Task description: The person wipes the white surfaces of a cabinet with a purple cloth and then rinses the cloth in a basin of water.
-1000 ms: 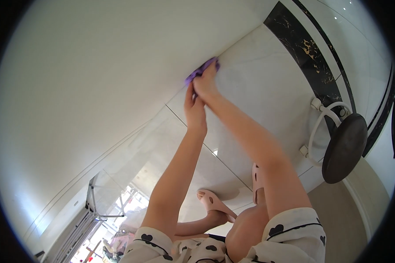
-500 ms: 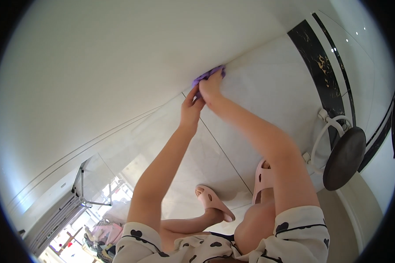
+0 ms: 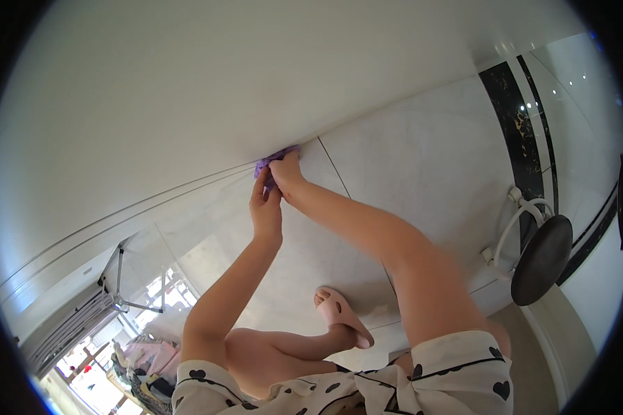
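Observation:
A crumpled purple cloth [image 3: 261, 167] is pressed along the foot of the pale wall [image 3: 242, 83], where it meets the light tiled floor [image 3: 422, 152]. My right hand [image 3: 288, 172] lies over the cloth with its fingers curled round it, partly hiding it. Just nearer and to the left, my left hand [image 3: 265, 207] has its fingers closed on the cloth's lower edge. Both arms reach forward from my patterned white sleeves.
A dark round stool seat [image 3: 542, 259] with pale curved legs stands at the right. Black marbled strips [image 3: 516, 121] cross the floor beyond it. My pink slipper [image 3: 342, 312] is below my arms. At the lower left are a folded metal rack [image 3: 73, 325] and piled clothes [image 3: 149, 360].
Both hands have slid the cloth to the left and nearer along the wall's base. The view has shifted too, and one of the two pink slippers is now hidden.

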`<action>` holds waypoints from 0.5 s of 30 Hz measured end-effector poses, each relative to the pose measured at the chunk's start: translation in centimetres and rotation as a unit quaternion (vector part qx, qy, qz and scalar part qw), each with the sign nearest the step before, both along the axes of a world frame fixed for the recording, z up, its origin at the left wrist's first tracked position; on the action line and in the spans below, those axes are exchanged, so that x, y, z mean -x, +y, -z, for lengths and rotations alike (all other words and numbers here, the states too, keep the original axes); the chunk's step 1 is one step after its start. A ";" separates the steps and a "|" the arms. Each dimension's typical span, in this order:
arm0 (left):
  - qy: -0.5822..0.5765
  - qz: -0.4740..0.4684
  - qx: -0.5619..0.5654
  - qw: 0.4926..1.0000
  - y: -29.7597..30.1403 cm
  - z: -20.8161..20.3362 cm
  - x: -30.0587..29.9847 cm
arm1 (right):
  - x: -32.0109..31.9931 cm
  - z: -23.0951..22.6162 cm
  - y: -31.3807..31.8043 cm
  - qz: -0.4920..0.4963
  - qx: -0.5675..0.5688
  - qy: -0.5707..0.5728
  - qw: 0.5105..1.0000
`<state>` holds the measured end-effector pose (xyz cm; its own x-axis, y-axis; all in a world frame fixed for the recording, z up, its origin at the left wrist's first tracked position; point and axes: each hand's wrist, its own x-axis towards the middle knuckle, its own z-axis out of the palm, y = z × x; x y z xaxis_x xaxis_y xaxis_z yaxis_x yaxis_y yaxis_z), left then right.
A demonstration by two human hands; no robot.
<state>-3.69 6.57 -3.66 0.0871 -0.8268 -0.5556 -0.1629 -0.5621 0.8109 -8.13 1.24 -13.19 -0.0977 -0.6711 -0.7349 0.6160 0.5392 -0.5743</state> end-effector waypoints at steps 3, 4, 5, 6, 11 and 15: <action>-0.020 0.007 0.009 1.000 -0.5 -1.7 1.5 | 1.5 -3.6 0.2 0.153 0.088 0.041 0.983; 0.027 0.031 0.025 0.999 -0.7 -2.1 2.2 | 2.5 -5.0 0.2 0.200 0.109 0.079 0.971; 0.073 0.053 0.034 0.995 -0.6 -2.3 3.2 | 4.3 -5.9 0.6 0.207 0.133 0.122 0.962; 0.072 0.074 0.053 0.993 -0.7 -2.7 4.7 | 6.2 -7.2 1.1 0.213 0.159 0.162 0.950; 0.165 0.105 0.018 0.981 -2.1 -4.9 7.7 | 10.4 -13.7 1.1 0.256 0.185 0.240 0.918; 0.187 0.038 0.052 0.980 -0.7 -7.8 5.7 | 8.2 -17.0 1.5 0.236 0.259 0.366 0.862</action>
